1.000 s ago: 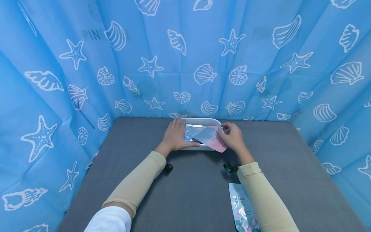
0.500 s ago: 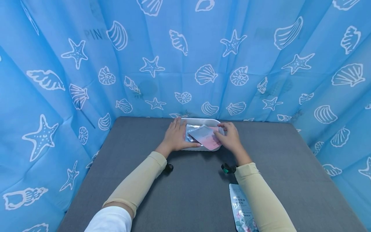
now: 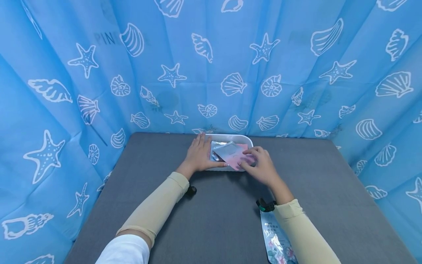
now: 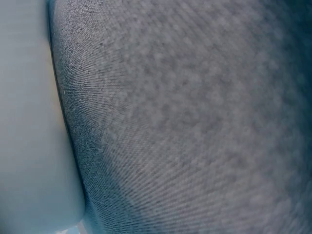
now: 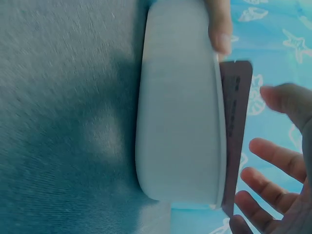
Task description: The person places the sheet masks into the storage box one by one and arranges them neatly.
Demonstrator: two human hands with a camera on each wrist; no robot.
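A white plastic box (image 3: 243, 137) stands near the far edge of the table. My left hand (image 3: 197, 156) rests over its left end, fingers straight on the far side and thumb along the near rim. Inside lies a silvery packet (image 3: 215, 146), and a pink and silver flat sachet (image 3: 230, 154) lies askew on top. The sachet's dark-looking edge (image 5: 238, 117) rises above the box wall (image 5: 180, 112) in the right wrist view. My right hand (image 3: 262, 167) hovers at the box's right end, thumb and fingers spread apart beside the sachet, pinching nothing.
A pale pouch with printed flowers (image 3: 276, 238) lies on the grey table (image 3: 214, 220), partly under the right forearm. Behind the table hangs a blue curtain (image 3: 211, 73) with white shells and starfish. The left wrist view shows mostly grey cloth (image 4: 195, 117).
The sachet has shifted left and farther into the box. My right hand has let go of it and drawn slightly back towards me. My left hand has stayed in place.
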